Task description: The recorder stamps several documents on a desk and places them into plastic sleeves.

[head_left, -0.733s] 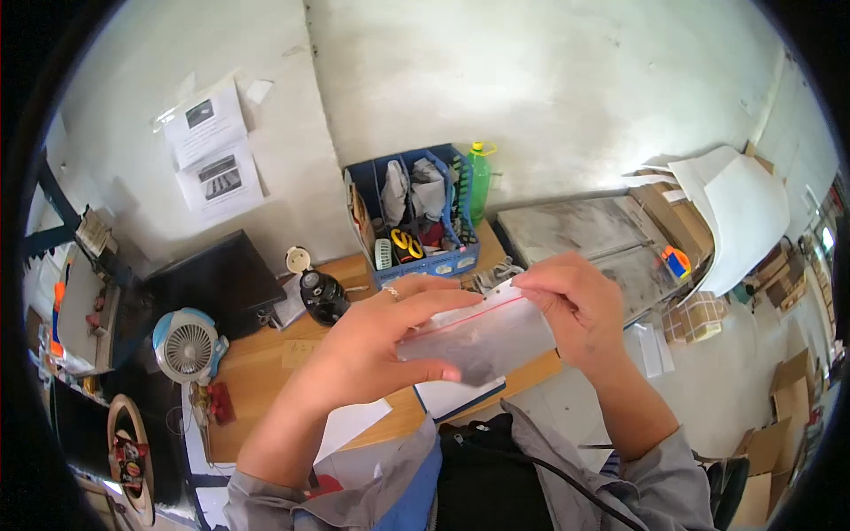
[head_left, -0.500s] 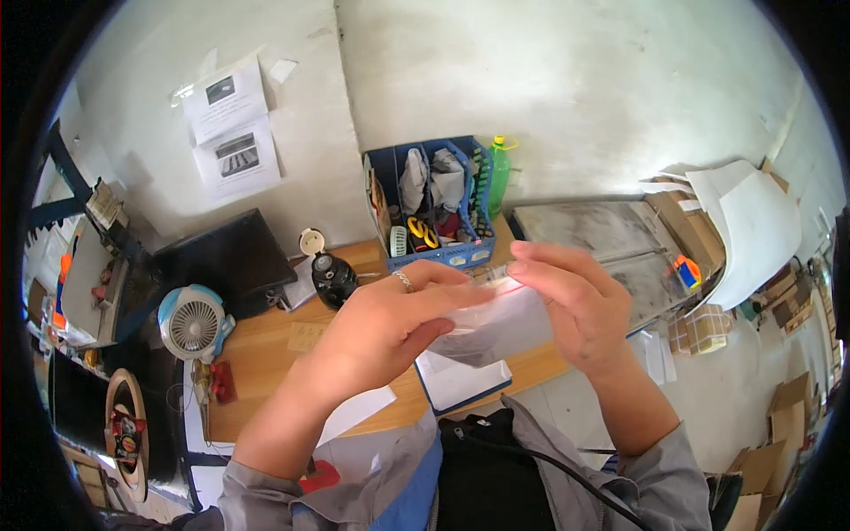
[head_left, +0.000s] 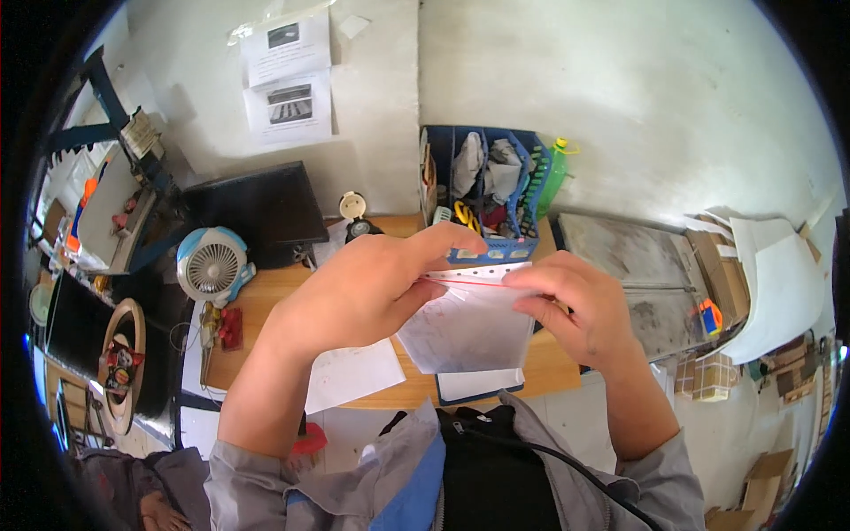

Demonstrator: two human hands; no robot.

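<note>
A clear plastic zip bag (head_left: 469,332) with a red line and a row of holes along its top edge hangs in front of me, above the desk. My left hand (head_left: 359,288) is closed, thumb and fingers pinching the left end of the top edge. At the other end, my right hand (head_left: 580,305) grips the same edge between thumb and fingers. Faint writing shows at the bag's left; whether it is on the bag or behind it I cannot tell. Below lie a white sheet (head_left: 354,373) and a blue clipboard with paper (head_left: 482,387).
Behind my hands stands a blue divided organizer (head_left: 524,251) with a green bottle (head_left: 552,177) beside it. A black monitor (head_left: 257,212) and a blue-white fan (head_left: 212,265) are at left. Grey boards (head_left: 620,248) lie at right. Another person's hand (head_left: 161,511) shows at lower left.
The view has shifted, so the surroundings sit farther right. The bag's top edge is now stretched between both hands, its body hanging flat. My right hand's fingers have closed onto the edge.
</note>
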